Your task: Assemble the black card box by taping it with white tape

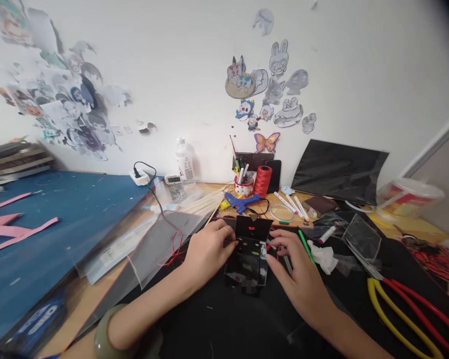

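A small black box (247,259) with clear sides stands in front of me, its black lid (253,227) raised, with a red mark on the inside. Small pale and greenish bits show inside it. At its left edge, my left hand (212,249) has curled fingers closed on the side near the lid. My right hand (297,269) is at the right edge, its thumb and fingers apart beside the wall; whether the fingertips touch it I cannot tell. A black sheet (217,324) lies beneath the box.
Long red-and-yellow-handled scissors (389,289) lie on the right, near crumpled white tissue (324,257) and a green pen (306,245). Behind the box are a blue glue gun (243,202), a red thread spool (262,181) and a pen cup (244,187). Red cord (176,249) lies left.
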Demonstrator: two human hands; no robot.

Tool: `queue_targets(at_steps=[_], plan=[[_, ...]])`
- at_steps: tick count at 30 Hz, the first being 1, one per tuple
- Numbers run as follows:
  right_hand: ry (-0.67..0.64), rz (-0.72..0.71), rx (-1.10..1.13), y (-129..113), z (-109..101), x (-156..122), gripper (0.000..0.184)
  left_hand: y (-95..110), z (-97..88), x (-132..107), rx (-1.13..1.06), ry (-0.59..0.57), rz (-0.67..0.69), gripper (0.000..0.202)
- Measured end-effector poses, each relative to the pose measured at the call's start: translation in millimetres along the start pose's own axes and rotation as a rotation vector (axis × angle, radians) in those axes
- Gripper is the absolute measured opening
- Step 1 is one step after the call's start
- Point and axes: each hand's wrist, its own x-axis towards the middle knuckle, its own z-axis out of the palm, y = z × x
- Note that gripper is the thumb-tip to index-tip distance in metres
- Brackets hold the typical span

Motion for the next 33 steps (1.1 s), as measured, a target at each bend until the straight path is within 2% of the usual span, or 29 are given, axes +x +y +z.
queue_targets(at_steps=[4,6,8,9,12,14,15,16,17,18,19,20,21,22,25,30,33], plan=[[-0.083,-0.044,-0.119,-2.6,3.0,-7.7,0.022,-5.5,-5.2,-1.3,-0.158,-0.033,-0.037,0.017],[-0.111,-0.035,-0.129,-0.7,3.8,-10.4,0.023,-11.7,-14.8,-1.4,-0.387,0.017,-0.106,0.02],[-0.129,-0.016,-0.12,1.4,4.0,-12.1,0.022,-20.8,-29.2,-0.2,-0.713,0.186,-0.179,0.019],[-0.134,-0.008,-0.114,2.5,3.9,-12.7,0.022,-26.3,-37.5,0.9,-0.893,0.365,-0.178,0.017],[-0.141,0.005,-0.068,5.5,4.1,-14.7,0.024,-42.2,-59.2,4.0,-1.087,0.737,-0.113,0.012],[-0.132,0.007,-0.008,7.7,4.8,-16.7,0.035,-47.6,-64.5,2.2,-1.103,0.774,-0.078,0.012],[-0.127,0.005,0.022,8.7,5.3,-17.8,0.044,-47.9,-63.2,-0.7,-1.098,0.722,-0.07,0.014],[-0.122,0.0,0.047,9.6,5.9,-19.1,0.055,-46.8,-59.4,-4.8,-1.078,0.616,-0.067,0.02],[-0.121,-0.007,0.064,10.3,6.5,-20.2,0.065,-44.8,-53.6,-9.7,-1.045,0.456,-0.067,0.034],[-0.123,-0.01,0.074,10.9,7.1,-21.3,0.073,-42.2,-46.5,-15.1,-0.942,0.168,-0.019,0.05],[-0.132,-0.007,0.082,11.5,7.6,-22.2,0.077,-39.6,-38.7,-20.2,-0.83,-0.065,0.039,0.068],[-0.141,0.001,0.09,12.0,8.1,-22.9,0.079,-37.5,-30.8,-24.5,-0.718,-0.236,0.087,0.086],[-0.147,0.009,0.1,12.6,8.5,-23.4,0.079,-36.0,-23.0,-27.7,-0.62,-0.358,0.13,0.098],[-0.15,0.017,0.115,13.3,8.8,-23.8,0.078,-35.3,-15.7,-29.6,-0.552,-0.424,0.161,0.106],[-0.158,0.021,0.17,15.5,8.2,-23.5,0.075,-36.7,3.4,-28.8,-0.512,-0.444,0.181,0.108],[-0.196,-0.02,0.286,16.2,2.9,-19.9,0.068,-36.4,25.1,-28.1,-0.555,-0.273,0.176,0.095],[-0.248,-0.023,0.313,16.1,-0.6,-18.4,0.07,-32.6,30.0,-32.3,-0.543,-0.229,0.148,0.095]])
